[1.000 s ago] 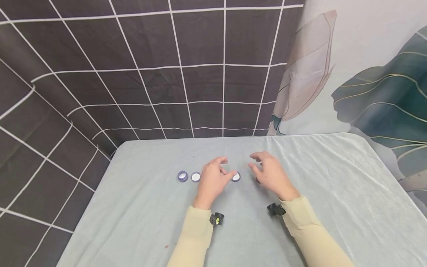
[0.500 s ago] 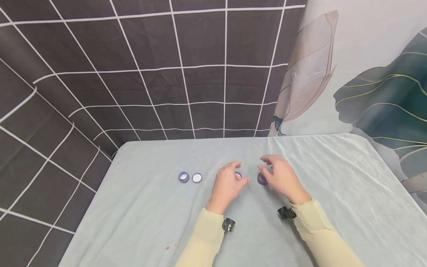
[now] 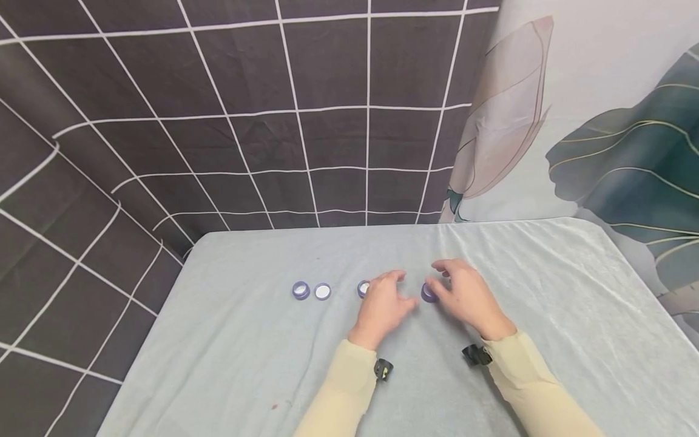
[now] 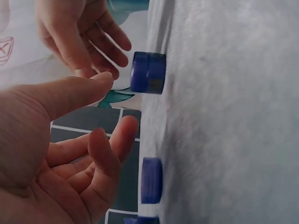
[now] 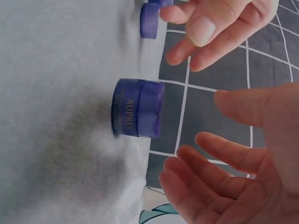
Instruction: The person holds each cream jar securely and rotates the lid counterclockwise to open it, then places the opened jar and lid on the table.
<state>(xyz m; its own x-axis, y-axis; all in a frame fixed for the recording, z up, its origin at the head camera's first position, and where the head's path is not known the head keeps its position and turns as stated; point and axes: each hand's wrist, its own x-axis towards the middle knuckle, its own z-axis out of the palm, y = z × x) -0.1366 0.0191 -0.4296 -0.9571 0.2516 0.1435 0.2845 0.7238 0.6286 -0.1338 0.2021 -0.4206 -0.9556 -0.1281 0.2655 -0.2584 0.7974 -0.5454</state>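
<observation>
A closed purple cosmetic jar labelled AUPRES (image 5: 135,108) stands upright on the cloth near my right hand (image 3: 471,298). The right fingers are spread and loosely bent, with a gap between them and the jar. My left hand (image 3: 382,308) hovers left of this jar, thumb and fingers apart, holding nothing. Below the left fingers lies a low purple lid (image 4: 152,180), hidden behind that hand in the head view. Just left of the left hand, a round purple piece with a white top (image 3: 363,289) is partly covered by it.
Farther left on the pale cloth-covered table (image 3: 229,340) stand an open purple jar (image 3: 300,290) and a white-lined lid (image 3: 323,291), side by side. A dark grid-patterned curtain (image 3: 327,139) hangs behind the table's back edge, with a leaf-patterned one (image 3: 601,152) at right.
My left hand has moved right, uncovering the white-topped piece and now covering the lid. My right hand has shifted right and back from the closed jar, which shows more fully.
</observation>
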